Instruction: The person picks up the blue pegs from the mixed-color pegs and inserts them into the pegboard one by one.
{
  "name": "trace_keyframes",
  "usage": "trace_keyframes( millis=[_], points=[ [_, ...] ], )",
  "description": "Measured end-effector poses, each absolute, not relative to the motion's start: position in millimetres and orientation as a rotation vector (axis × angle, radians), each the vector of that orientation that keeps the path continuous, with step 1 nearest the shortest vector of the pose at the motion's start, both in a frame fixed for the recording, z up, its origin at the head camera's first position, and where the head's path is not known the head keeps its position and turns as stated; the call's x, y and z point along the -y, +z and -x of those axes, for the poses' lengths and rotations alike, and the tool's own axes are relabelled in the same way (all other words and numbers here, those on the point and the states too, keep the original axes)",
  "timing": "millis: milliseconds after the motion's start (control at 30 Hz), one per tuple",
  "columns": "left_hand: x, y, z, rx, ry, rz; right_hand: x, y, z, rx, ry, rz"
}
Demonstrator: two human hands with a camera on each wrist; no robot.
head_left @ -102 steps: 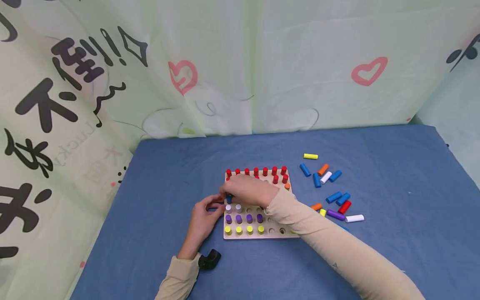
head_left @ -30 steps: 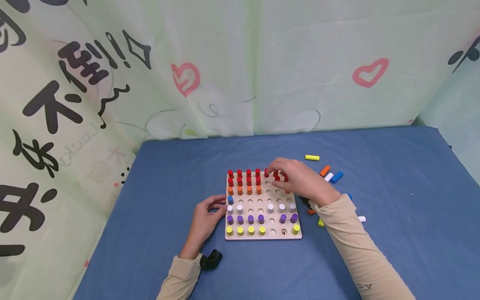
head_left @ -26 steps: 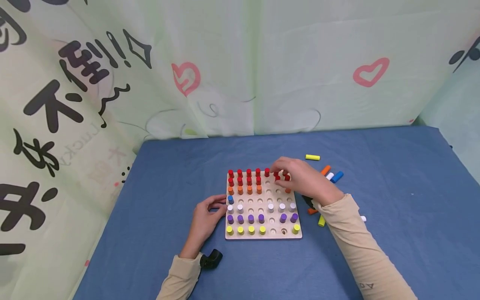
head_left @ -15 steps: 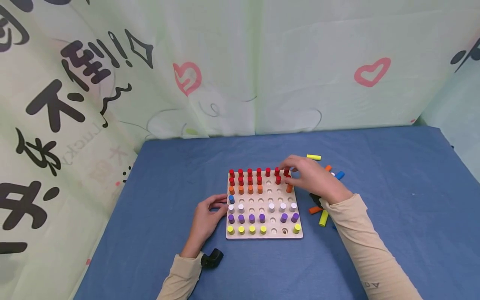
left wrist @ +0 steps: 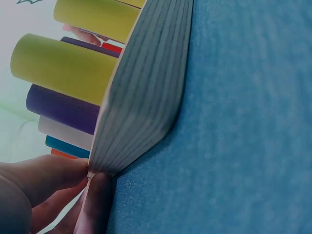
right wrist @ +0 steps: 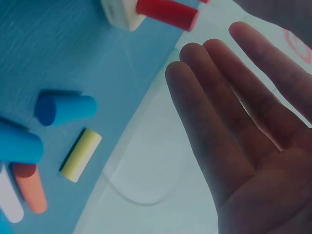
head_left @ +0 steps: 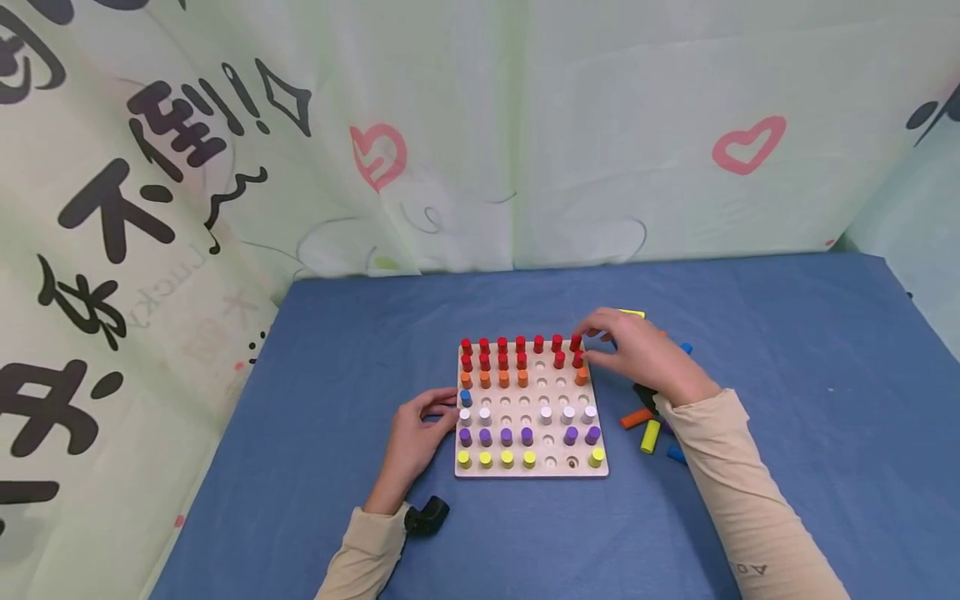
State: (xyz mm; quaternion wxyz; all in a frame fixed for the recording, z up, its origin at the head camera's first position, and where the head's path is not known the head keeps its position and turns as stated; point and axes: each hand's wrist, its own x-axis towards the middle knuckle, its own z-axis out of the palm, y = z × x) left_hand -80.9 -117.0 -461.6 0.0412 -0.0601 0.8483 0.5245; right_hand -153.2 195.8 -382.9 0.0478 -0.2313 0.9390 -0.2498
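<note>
A wooden pegboard lies on the blue cloth, with rows of red, orange, white, purple and yellow pegs standing in it. One blue peg stands at the left end of its row, followed by bare holes. My left hand is at the board's left side; the left wrist view shows its thumb and fingertip gripping the edge beyond the corner. My right hand is over the board's right edge, fingers extended, holding nothing. Its fingertips are beside the red peg ending the top row. The right wrist view shows its bare palm.
Loose pegs lie right of the board, including an orange peg, a yellow peg and a blue peg. My right hand and sleeve hide others. A printed curtain hangs behind the table.
My right hand has left the blue peg at the board's left end, which now stands in its hole, and moved across to the right edge. The left hand has stayed at the board's edge.
</note>
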Motion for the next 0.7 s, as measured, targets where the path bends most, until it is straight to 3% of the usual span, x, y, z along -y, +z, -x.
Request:
trace_keyframes(
  millis=[700],
  points=[
    [117,-462,82,-2.602,1.587,0.192,-216,-396,166,-2.925,-0.616,0.541]
  ],
)
